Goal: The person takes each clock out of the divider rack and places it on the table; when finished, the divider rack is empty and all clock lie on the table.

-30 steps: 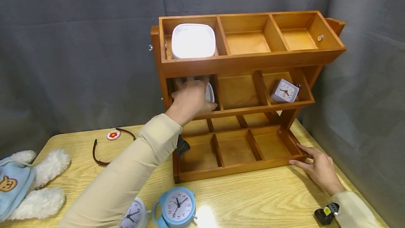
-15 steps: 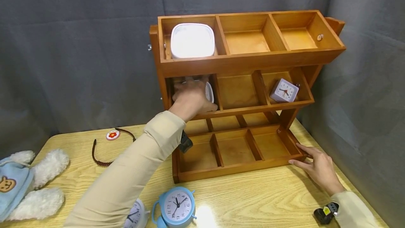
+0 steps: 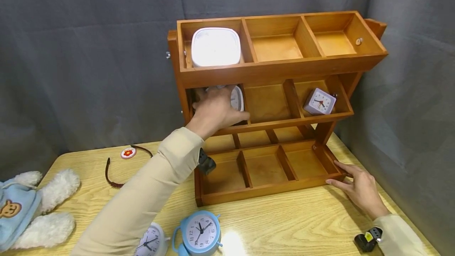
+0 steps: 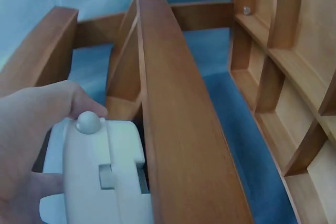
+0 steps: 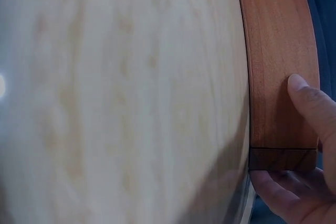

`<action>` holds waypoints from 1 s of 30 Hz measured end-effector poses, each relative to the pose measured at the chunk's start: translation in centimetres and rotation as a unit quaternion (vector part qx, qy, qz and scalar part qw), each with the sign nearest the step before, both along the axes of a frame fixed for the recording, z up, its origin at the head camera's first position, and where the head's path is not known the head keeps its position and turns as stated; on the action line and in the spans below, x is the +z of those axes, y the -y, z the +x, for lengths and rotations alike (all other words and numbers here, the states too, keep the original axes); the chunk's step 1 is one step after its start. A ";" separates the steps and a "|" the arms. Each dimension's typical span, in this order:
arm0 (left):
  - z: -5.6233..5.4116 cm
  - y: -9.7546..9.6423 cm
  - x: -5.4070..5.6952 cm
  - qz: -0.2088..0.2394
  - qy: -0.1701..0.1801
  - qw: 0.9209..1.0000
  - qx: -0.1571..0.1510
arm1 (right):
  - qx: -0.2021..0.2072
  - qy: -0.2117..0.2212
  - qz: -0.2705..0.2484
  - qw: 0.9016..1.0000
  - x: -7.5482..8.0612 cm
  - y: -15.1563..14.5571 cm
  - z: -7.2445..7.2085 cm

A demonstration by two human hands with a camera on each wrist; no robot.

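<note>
My left hand (image 3: 215, 110) grips a white alarm clock (image 3: 237, 98) in the left compartment of the middle tier of a wooden three-tier rack (image 3: 281, 66). Most of the clock's face is hidden behind the hand in the head view. In the left wrist view, the thumb and fingers lie around the white casing (image 4: 107, 182), right beside the tier's front board (image 4: 184, 129). At the rack's lower right corner, my right hand (image 3: 360, 191) holds the end of the bottom tier, thumb on the front board (image 5: 278, 61) and fingers round the end.
A white lidded container (image 3: 215, 46) fills the upper left compartment. A lilac clock (image 3: 320, 102) leans in the middle tier's right compartment. On the table stand a blue alarm clock (image 3: 200, 232) and a white clock (image 3: 151, 242); a headband (image 3: 113, 185) and plush toy (image 3: 53, 208) lie left.
My left hand and the white alarm clock have shifted slightly right within the compartment, toward the divider. The right hand keeps its place on the rack's corner.
</note>
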State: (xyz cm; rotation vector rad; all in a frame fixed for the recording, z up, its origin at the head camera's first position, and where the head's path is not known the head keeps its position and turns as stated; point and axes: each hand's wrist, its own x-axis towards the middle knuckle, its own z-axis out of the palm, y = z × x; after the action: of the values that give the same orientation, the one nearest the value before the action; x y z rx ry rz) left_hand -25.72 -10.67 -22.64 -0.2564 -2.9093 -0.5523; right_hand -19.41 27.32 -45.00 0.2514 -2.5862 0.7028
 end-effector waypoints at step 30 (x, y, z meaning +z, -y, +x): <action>13.8 -2.2 -5.0 -0.084 -0.045 0.967 -0.238 | 0.011 -0.025 0.011 1.000 -0.3 -0.1 -0.2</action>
State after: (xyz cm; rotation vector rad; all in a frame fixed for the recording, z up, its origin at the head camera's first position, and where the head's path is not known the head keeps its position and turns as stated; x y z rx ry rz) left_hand -11.93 -8.48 -27.67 -0.9920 -2.8026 -0.3384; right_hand -19.65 27.45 -45.32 0.3001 -2.5477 0.6666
